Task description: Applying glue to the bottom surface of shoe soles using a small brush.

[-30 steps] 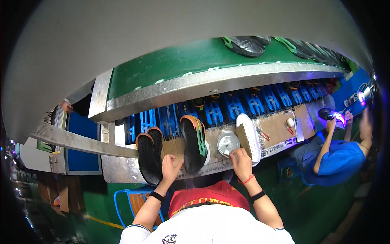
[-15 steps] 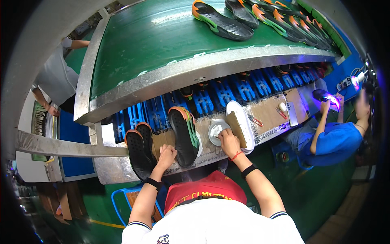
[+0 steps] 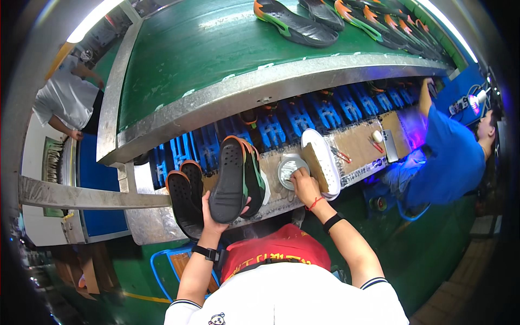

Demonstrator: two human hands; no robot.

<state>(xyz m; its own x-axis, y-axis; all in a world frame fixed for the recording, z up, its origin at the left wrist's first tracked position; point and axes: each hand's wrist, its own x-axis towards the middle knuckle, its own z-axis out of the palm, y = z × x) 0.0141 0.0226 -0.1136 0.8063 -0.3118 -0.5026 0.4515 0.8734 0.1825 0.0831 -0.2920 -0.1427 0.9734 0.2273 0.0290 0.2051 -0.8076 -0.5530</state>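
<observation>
Left hand: now grasping a black sole, unheld a half-second ago | right hand: at bowl, grip can't tell | effect: both hands engaged

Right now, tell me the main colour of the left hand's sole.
The sole in the left hand is mainly black, best seen in the head view.

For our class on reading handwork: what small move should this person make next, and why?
Perhaps bring the right hand from the round, pale bowl of white material to the black, orange-edged shoe sole: the left hand holds that sole raised, while the right is at the bowl.
</observation>
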